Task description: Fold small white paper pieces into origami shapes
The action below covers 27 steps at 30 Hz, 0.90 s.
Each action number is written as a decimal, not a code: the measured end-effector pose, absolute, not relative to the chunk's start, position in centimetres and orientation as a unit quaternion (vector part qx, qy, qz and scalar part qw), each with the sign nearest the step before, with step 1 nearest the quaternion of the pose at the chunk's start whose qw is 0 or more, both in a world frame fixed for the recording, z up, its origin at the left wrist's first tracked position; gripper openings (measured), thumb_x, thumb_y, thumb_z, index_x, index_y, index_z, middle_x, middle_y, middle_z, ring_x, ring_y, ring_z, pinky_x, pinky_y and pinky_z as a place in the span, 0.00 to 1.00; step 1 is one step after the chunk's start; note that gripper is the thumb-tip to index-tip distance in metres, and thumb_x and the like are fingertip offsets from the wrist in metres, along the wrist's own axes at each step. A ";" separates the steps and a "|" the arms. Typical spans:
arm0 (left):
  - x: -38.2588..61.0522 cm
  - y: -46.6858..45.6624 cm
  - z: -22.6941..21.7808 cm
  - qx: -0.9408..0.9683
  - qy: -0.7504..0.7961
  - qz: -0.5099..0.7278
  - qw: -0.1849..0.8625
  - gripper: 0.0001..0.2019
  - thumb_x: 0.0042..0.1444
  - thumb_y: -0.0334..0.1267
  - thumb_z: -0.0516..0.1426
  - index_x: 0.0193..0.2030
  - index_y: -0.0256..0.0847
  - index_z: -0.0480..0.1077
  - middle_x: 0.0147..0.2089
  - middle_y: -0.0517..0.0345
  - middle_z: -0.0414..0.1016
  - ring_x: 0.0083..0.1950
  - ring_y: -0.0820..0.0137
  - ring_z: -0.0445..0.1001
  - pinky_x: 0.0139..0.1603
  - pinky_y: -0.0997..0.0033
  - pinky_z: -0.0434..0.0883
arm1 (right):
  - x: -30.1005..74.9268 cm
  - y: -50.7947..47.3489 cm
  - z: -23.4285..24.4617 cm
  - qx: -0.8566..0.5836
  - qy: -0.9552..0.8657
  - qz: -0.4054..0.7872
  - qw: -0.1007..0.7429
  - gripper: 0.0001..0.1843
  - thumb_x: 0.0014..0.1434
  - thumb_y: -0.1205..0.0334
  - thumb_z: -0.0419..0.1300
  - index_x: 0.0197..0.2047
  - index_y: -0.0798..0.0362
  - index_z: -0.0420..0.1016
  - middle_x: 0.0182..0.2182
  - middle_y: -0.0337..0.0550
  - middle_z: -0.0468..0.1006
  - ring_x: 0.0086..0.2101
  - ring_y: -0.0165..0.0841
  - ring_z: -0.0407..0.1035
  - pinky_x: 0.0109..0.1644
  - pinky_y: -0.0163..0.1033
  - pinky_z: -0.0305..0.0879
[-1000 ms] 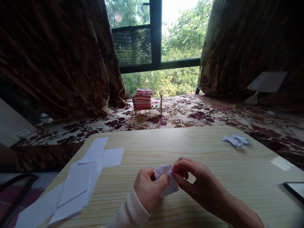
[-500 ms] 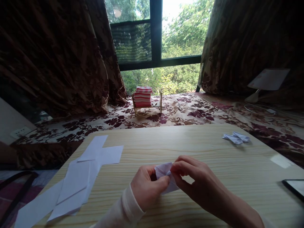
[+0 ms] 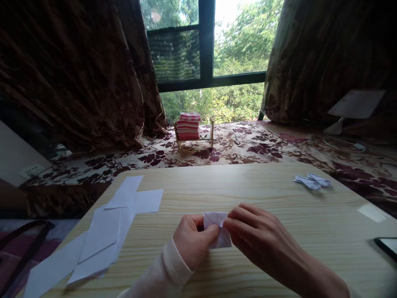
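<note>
A small piece of folded white paper (image 3: 223,239) is held up between both hands, just above the tabletop near its front middle. My left hand (image 3: 194,239) grips its left side, with the thumb pressed flat across the front and the fingers behind. Pinched at the paper's upper right edge are the fingers of my right hand (image 3: 252,225); the fingertips hide part of that edge. Crease lines run over the visible upper face of the paper.
Loose white sheets (image 3: 102,234) overlap on the table's left. Folded paper pieces (image 3: 312,181) lie at the far right, and a dark-edged device (image 3: 386,247) at the right edge. Beyond the table (image 3: 198,182), a small rack (image 3: 194,138) holds folded striped cloths (image 3: 188,126); a lamp (image 3: 356,103) stands right.
The paper has turned flatter and squarer to view between my hands. My right fingers have closed together at its right edge. The whole view has shifted slightly.
</note>
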State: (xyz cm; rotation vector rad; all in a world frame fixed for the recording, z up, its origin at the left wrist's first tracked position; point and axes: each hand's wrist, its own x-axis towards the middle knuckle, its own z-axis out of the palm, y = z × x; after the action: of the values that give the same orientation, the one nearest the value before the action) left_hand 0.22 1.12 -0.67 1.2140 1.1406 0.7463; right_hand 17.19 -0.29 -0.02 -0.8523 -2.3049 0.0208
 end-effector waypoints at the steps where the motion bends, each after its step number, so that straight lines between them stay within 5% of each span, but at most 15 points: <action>1: 0.2 1.2 -0.6 0.523 0.491 0.321 0.618 0.12 0.39 0.40 0.57 0.23 0.31 0.74 0.21 0.57 0.70 0.25 0.72 0.62 0.29 0.72 0.59 | 17.2 -0.2 0.0 -0.317 -0.887 0.000 0.337 0.13 0.62 0.72 0.49 0.30 0.54 0.69 0.24 0.41 0.70 0.25 0.31 0.59 0.28 0.36 0.54; 18: 0.4 1.0 -0.1 0.509 0.490 0.349 0.616 0.14 0.39 0.46 0.58 0.20 0.34 0.69 0.20 0.62 0.61 0.24 0.76 0.55 0.26 0.73 0.55 | 17.4 0.0 -0.4 -0.287 -0.891 -0.006 0.352 0.09 0.63 0.72 0.50 0.38 0.57 0.70 0.30 0.47 0.73 0.29 0.33 0.62 0.30 0.37 0.59; 27: 0.9 0.1 0.0 0.629 0.537 0.387 0.407 0.12 0.49 0.35 0.51 0.16 0.39 0.60 0.20 0.63 0.56 0.25 0.74 0.57 0.27 0.71 0.56 | 16.9 -0.1 -0.7 -0.438 -0.754 0.252 0.420 0.08 0.61 0.65 0.52 0.35 0.53 0.72 0.31 0.42 0.72 0.31 0.31 0.67 0.35 0.35 0.63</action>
State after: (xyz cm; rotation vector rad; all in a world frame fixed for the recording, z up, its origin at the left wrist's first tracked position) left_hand 0.94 0.09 0.00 1.5870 1.3554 0.9769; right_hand 16.94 -0.14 -0.68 -1.0974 -1.8900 0.6304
